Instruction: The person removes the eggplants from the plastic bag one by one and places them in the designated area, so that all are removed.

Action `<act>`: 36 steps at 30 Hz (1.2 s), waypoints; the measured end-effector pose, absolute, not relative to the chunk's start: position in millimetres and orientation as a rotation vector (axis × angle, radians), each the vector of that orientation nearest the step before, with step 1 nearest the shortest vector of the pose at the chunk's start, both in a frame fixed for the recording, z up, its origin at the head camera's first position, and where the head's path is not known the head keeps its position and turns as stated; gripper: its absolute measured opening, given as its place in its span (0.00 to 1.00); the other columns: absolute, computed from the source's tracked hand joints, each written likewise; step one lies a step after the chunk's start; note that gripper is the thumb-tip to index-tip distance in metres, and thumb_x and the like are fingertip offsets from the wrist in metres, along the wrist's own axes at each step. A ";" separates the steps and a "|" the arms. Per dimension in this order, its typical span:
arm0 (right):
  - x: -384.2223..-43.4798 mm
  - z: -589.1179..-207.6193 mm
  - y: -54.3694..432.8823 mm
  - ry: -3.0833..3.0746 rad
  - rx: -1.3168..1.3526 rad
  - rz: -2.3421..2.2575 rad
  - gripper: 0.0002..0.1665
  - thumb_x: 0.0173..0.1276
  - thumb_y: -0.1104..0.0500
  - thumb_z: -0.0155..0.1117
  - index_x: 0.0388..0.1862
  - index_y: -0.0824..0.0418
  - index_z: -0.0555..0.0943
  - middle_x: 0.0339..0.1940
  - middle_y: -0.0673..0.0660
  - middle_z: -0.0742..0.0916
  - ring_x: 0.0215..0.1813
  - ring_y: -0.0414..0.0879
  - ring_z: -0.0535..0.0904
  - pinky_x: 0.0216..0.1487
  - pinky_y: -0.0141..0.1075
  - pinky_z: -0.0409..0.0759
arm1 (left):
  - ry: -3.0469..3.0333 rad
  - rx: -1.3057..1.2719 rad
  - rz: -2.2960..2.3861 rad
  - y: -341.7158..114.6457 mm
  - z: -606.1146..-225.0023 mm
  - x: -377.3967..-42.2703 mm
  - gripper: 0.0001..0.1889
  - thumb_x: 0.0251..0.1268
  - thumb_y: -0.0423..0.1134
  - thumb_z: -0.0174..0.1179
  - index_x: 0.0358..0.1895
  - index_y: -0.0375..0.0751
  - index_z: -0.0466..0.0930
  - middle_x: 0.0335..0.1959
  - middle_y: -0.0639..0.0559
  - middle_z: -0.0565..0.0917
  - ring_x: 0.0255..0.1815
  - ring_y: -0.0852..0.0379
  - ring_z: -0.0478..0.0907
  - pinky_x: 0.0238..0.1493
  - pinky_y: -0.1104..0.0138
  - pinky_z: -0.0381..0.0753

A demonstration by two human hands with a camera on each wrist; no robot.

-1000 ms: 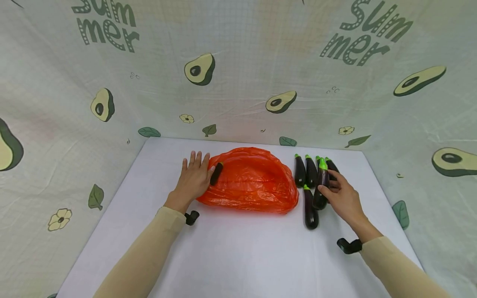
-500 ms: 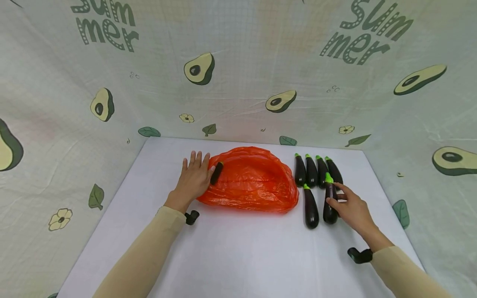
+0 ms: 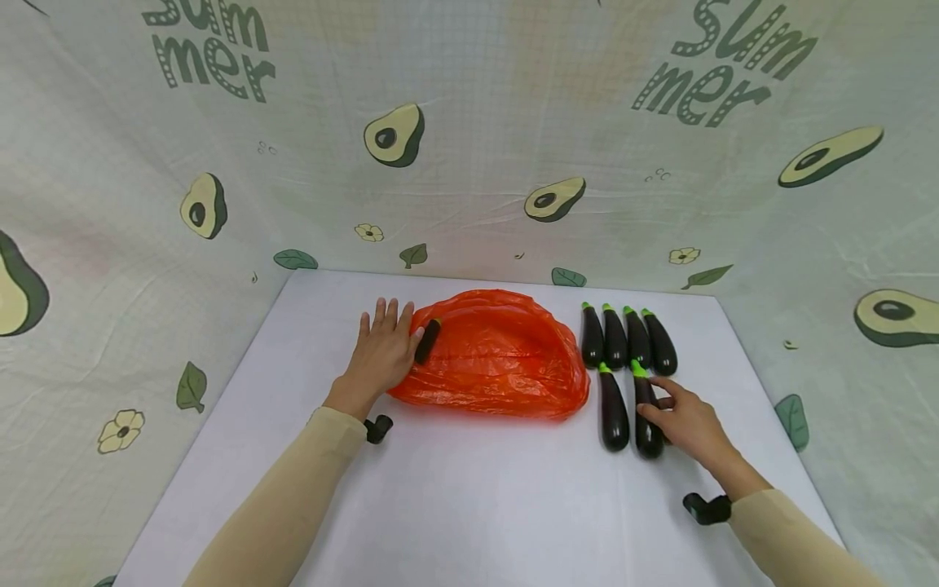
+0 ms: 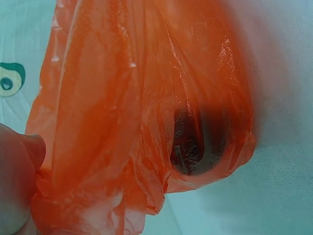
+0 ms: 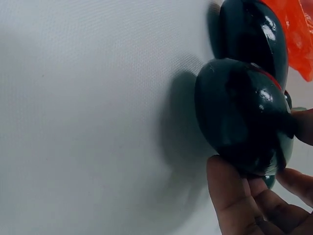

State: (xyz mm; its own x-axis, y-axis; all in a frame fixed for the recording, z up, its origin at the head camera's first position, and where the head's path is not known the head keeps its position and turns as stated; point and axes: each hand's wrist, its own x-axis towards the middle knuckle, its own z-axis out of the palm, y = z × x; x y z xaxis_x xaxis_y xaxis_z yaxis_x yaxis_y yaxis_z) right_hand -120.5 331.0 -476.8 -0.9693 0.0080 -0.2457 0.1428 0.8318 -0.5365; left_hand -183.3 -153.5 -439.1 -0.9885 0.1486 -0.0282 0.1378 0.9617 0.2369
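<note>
My right hand (image 3: pixel 688 421) grips a glossy dark eggplant (image 3: pixel 649 428) with a bright green stem, thumb on one side and fingers on the other. Another eggplant (image 3: pixel 613 416) lies just left of it. Behind these two, several more eggplants (image 3: pixel 592 338) form a row on the table. With fingers spread straight, my left hand (image 3: pixel 379 346) rests at the left edge of an orange plastic bag (image 3: pixel 506 359). Beside its thumb, one dark eggplant (image 3: pixel 427 342) lies at the bag's opening. Through the thin plastic, the left wrist view shows a dark rounded end (image 4: pixel 198 147).
A white cloth (image 3: pixel 477 505) covers the table. Behind it and at both sides hangs a pale curtain (image 3: pixel 469 147) printed with avocados and leaves. Black wrist cameras (image 3: pixel 707 508) stick out from both wrists.
My right hand has brought its eggplant toward me, first right and then slightly left, down beside the front eggplant. The left hand and bag stay put.
</note>
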 end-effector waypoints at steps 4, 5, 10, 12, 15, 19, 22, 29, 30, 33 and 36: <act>-121.1 -477.6 329.4 2.765 0.130 -0.828 0.41 0.75 0.48 0.65 0.77 0.70 0.67 0.57 0.80 0.84 0.42 0.56 0.87 0.34 0.41 0.85 | 3.069 0.224 0.372 -152.8 -438.0 -182.7 0.35 0.88 0.52 0.43 0.86 0.37 0.50 0.86 0.30 0.51 0.88 0.32 0.38 0.84 0.36 0.39; -121.6 -477.6 329.4 2.762 0.130 -0.822 0.41 0.75 0.48 0.65 0.77 0.70 0.67 0.57 0.80 0.84 0.42 0.57 0.87 0.34 0.42 0.86 | 3.069 0.225 0.373 -152.7 -437.8 -182.6 0.35 0.87 0.52 0.43 0.86 0.36 0.51 0.86 0.30 0.51 0.88 0.32 0.38 0.84 0.36 0.39; -123.0 -477.8 328.8 2.770 0.120 -0.784 0.41 0.74 0.47 0.66 0.76 0.70 0.68 0.56 0.79 0.85 0.45 0.60 0.88 0.36 0.43 0.85 | 3.067 0.232 0.374 -153.1 -438.2 -181.8 0.35 0.88 0.53 0.41 0.86 0.36 0.50 0.86 0.30 0.50 0.88 0.31 0.38 0.83 0.35 0.39; -123.3 -477.7 328.6 2.769 0.117 -0.776 0.41 0.74 0.47 0.66 0.76 0.70 0.69 0.56 0.79 0.85 0.46 0.61 0.88 0.37 0.45 0.85 | 3.063 0.231 0.380 -153.3 -438.8 -181.9 0.35 0.88 0.53 0.40 0.86 0.37 0.50 0.86 0.30 0.50 0.88 0.31 0.37 0.84 0.35 0.39; -124.5 -478.3 328.6 2.762 0.116 -0.770 0.41 0.74 0.47 0.67 0.76 0.70 0.69 0.57 0.79 0.85 0.47 0.62 0.88 0.40 0.48 0.86 | 3.057 0.225 0.395 -153.7 -440.5 -182.3 0.35 0.88 0.53 0.41 0.86 0.37 0.49 0.86 0.30 0.50 0.88 0.32 0.36 0.84 0.35 0.38; -127.0 -480.7 328.3 2.752 0.121 -0.765 0.41 0.74 0.47 0.67 0.76 0.70 0.69 0.57 0.79 0.85 0.45 0.59 0.88 0.39 0.46 0.86 | 3.057 0.223 0.403 -153.8 -441.7 -182.7 0.35 0.88 0.53 0.42 0.86 0.38 0.49 0.86 0.30 0.50 0.88 0.32 0.36 0.84 0.36 0.38; -128.9 -482.9 328.2 2.747 0.122 -0.767 0.41 0.73 0.47 0.67 0.75 0.70 0.69 0.56 0.78 0.86 0.44 0.57 0.88 0.37 0.44 0.85 | 3.060 0.228 0.397 -153.7 -441.8 -182.4 0.35 0.88 0.53 0.42 0.86 0.37 0.49 0.86 0.30 0.50 0.88 0.32 0.36 0.84 0.35 0.38; -131.2 -483.3 327.8 2.753 0.117 -0.775 0.41 0.73 0.47 0.67 0.75 0.70 0.70 0.56 0.78 0.86 0.42 0.54 0.88 0.35 0.41 0.84 | 3.058 0.225 0.391 -153.8 -442.0 -182.0 0.35 0.88 0.53 0.41 0.86 0.37 0.49 0.86 0.30 0.49 0.88 0.32 0.36 0.84 0.36 0.38; -131.4 -482.9 327.6 2.754 0.119 -0.777 0.41 0.73 0.47 0.67 0.75 0.71 0.70 0.56 0.78 0.86 0.41 0.54 0.87 0.35 0.41 0.83 | 3.057 0.222 0.391 -153.8 -442.0 -182.1 0.35 0.88 0.53 0.41 0.86 0.38 0.49 0.86 0.30 0.49 0.88 0.32 0.36 0.84 0.36 0.38; -132.4 -482.0 327.1 2.755 0.124 -0.784 0.40 0.74 0.47 0.67 0.75 0.71 0.70 0.56 0.77 0.86 0.39 0.52 0.87 0.34 0.40 0.83 | 3.054 0.217 0.387 -153.7 -441.7 -182.1 0.35 0.88 0.54 0.40 0.86 0.38 0.49 0.86 0.30 0.49 0.88 0.32 0.36 0.84 0.36 0.38; -133.2 -481.3 326.3 2.754 0.130 -0.794 0.40 0.74 0.48 0.67 0.74 0.71 0.71 0.55 0.76 0.87 0.37 0.50 0.86 0.33 0.39 0.82 | 3.053 0.213 0.387 -153.8 -442.0 -182.3 0.35 0.88 0.54 0.40 0.86 0.38 0.49 0.86 0.30 0.49 0.88 0.32 0.36 0.84 0.36 0.38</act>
State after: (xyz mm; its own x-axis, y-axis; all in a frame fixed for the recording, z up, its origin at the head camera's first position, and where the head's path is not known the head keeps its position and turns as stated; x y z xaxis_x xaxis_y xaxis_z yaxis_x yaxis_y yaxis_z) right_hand -133.2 326.3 -481.3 -0.9592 0.0107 -0.2827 0.1596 0.8455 -0.5095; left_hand -182.3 -153.8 -442.0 -0.9888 0.1438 -0.0386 0.1296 0.9589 0.2523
